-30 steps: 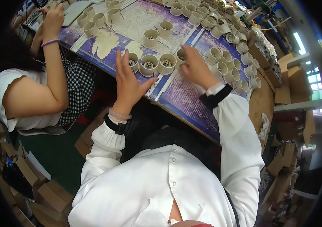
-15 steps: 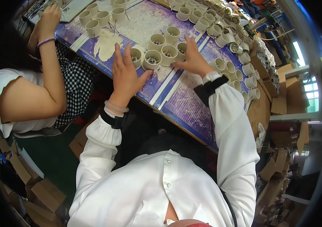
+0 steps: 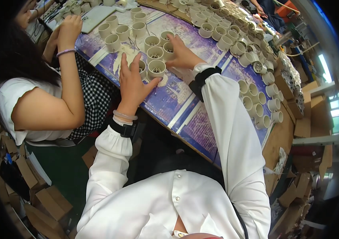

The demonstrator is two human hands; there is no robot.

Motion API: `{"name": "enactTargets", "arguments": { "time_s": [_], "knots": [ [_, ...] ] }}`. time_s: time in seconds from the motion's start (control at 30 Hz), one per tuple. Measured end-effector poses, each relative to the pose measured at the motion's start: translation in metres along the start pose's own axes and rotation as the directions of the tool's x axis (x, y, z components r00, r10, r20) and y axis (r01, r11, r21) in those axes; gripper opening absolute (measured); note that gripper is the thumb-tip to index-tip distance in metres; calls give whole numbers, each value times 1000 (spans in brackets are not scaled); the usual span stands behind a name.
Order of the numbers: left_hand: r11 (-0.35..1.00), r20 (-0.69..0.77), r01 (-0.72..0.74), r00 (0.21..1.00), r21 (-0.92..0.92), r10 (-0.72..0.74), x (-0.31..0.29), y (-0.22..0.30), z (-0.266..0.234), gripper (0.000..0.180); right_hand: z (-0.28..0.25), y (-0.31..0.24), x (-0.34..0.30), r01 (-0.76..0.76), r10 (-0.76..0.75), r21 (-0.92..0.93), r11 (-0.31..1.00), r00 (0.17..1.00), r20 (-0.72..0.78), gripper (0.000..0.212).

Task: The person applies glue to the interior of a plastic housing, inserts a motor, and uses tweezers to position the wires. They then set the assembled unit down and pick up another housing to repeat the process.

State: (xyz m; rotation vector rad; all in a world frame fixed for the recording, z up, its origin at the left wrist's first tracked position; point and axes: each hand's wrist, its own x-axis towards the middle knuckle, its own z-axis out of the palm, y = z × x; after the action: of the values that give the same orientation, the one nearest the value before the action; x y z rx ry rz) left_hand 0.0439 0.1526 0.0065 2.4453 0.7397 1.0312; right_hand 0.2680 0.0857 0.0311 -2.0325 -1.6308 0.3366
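Both hands have shifted toward the bench's (image 3: 165,101) near edge. Left hand (image 3: 133,81) and right hand (image 3: 180,53), fingers spread apart, flank a cluster of white cups (image 3: 156,53), clamping nothing.

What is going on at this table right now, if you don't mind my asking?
A person in a white long-sleeved shirt has both hands on a small cluster of pale cup-shaped plastic parts on the purple patterned table. The left hand lies flat beside the nearest cup, and the right hand touches the cups from the other side. Many more of the same cups stand along the table's right edge. A co-worker's hand rests on the table to the left.
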Motion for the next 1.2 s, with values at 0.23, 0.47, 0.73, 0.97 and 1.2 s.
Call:
{"name": "enactTargets", "arguments": {
  "time_s": [0.23, 0.47, 0.73, 0.97, 1.2],
  "knots": [
    [1000, 62, -30, 998, -3, 31, 12, -31, -10, 76, 5, -4, 7, -11, 10, 0, 1000, 984, -176, 57],
    [989, 61, 1, 998, -148, 8, 18, -54, -17, 64, -35, -16, -16, -131, 143, -283, 950, 989, 25, 27],
    [984, -128, -176, 975, 37, 179, 17, 13, -10, 32, -24, -36, -3, 159, -256, -475, 865, 956, -146, 24],
    [966, -5, -246, 969, 77, 247, 10, 5, -9, 11, -5, -35, 6, 280, -399, -537, 796, 909, -118, 22],
    [965, 50, -263, 964, 12, 262, -3, 2, -24, 10, -16, -36, -8, 403, -461, -443, 800, 887, -25, 23]
  ]
}}
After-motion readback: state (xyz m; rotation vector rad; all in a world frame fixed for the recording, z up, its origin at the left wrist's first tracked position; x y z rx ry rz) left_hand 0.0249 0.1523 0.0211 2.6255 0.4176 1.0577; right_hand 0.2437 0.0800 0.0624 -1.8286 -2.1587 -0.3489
